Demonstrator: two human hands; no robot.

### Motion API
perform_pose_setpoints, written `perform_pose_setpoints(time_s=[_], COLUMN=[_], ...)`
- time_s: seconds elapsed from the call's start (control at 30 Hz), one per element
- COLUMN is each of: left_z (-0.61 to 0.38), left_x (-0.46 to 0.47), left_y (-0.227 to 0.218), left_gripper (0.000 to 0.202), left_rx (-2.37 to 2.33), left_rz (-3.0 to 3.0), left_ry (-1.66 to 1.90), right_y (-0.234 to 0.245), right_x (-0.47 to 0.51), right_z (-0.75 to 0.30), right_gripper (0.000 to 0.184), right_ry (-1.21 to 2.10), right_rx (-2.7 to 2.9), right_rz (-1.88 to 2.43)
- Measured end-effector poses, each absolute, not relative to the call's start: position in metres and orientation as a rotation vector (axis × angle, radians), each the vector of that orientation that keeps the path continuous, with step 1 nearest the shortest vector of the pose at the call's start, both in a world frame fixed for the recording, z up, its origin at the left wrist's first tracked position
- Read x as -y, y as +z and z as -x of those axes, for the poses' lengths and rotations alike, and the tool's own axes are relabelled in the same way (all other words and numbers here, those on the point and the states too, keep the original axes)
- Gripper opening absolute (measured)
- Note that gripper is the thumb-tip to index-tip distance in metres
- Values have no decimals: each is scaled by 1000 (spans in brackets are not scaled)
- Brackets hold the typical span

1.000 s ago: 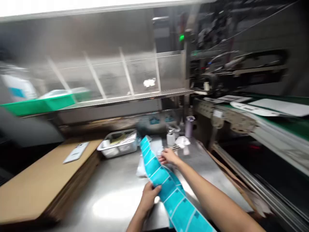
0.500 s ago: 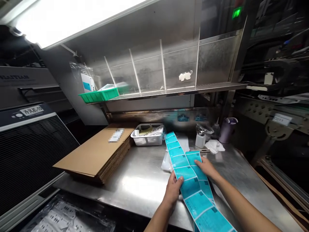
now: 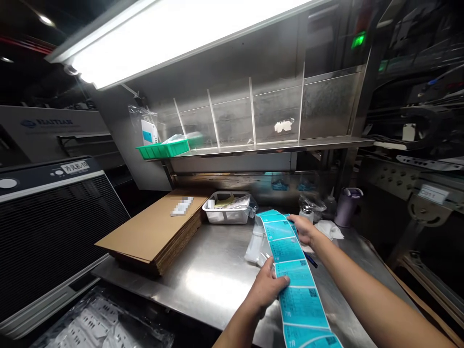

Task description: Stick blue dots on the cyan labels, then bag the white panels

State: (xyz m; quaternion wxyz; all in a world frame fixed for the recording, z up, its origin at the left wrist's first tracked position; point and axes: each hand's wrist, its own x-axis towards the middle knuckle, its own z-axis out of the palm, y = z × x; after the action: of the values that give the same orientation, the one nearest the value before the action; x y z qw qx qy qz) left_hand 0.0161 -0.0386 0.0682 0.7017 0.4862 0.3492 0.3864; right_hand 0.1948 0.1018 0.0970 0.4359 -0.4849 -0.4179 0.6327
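A long strip of teal labels (image 3: pixel 295 278) runs from the bottom edge up over the steel bench (image 3: pixel 213 280). My left hand (image 3: pixel 268 288) pinches the strip's left edge at mid-length, thumb on top. My right hand (image 3: pixel 303 229) grips the strip near its far end, where it folds over. Both hands hold the strip a little above the bench surface. A clear plastic bag (image 3: pixel 255 247) lies under the strip's far end.
A stack of flat cardboard sheets (image 3: pixel 159 232) lies at the left of the bench. A clear tray (image 3: pixel 228 209) with bits stands behind. A small bottle (image 3: pixel 306 210), white tissue (image 3: pixel 329 230) and purple cup (image 3: pixel 347 207) stand at back right. A green tray (image 3: pixel 163 149) sits on the shelf.
The camera has steadied and tilted up. My right hand moved away from me to the strip's far end and lifted it; the left hand stayed on the strip's left edge.
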Motion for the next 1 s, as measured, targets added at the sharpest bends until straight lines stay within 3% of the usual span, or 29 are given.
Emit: perform_pose_setpoints(time_s=[0.23,0.3,0.43,0.63,1.0], left_z=[4,18,36,39,67], left_x=[39,30,11,-6,22], left_y=[88,107,153,190,215], left_gripper=[58,55,78,37,34], left_rx=[-910,-922,-552,-459,-445], left_rz=[-1293,-1311,-1016,-674,-1012], left_ry=[680,769,965,1315,1360], right_y=[151,173,205,196,187], right_x=[-82,-63,-14,39,48], right_z=[-185,-184,-174,-157,-144], right_gripper=[22,30,51,52,44], right_ry=[1504,1496,1515,1406,1598], right_rx=[1309,1405,1605,1883,1728], right_rz=[1039,925,745,739,653])
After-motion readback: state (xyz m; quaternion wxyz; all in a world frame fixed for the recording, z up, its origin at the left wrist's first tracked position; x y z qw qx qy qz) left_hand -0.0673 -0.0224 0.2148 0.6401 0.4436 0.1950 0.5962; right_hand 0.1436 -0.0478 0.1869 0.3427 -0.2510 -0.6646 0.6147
